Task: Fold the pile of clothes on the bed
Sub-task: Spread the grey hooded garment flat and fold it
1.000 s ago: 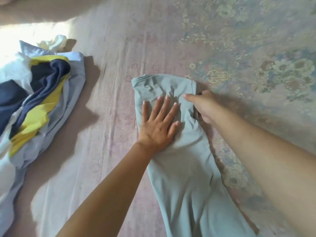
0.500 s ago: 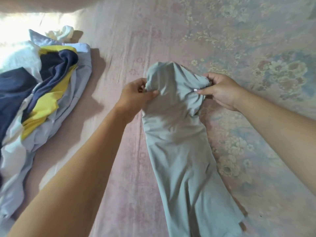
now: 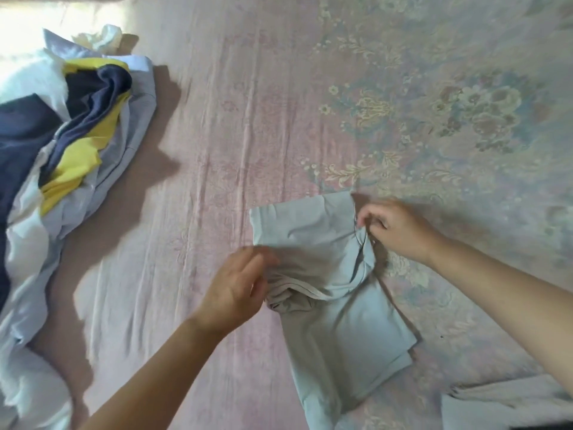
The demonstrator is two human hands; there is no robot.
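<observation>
- Nearest, a folded pale grey cloth (image 3: 496, 405) lies below the right arm.
- The left hand (image 3: 238, 287) grips the bunched fold of the pale grey-green cotton garment (image 3: 335, 321), fingers curled.
- The right hand (image 3: 393, 231) pinches its far right edge.
- Far left of both hands, the rumpled navy, yellow and white pile of clothes (image 3: 62, 144) rests on the pink floral bed (image 3: 248, 119).

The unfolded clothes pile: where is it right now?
In the head view the clothes pile lies at the bed's left edge, apart from the grey garment both hands are folding.
</observation>
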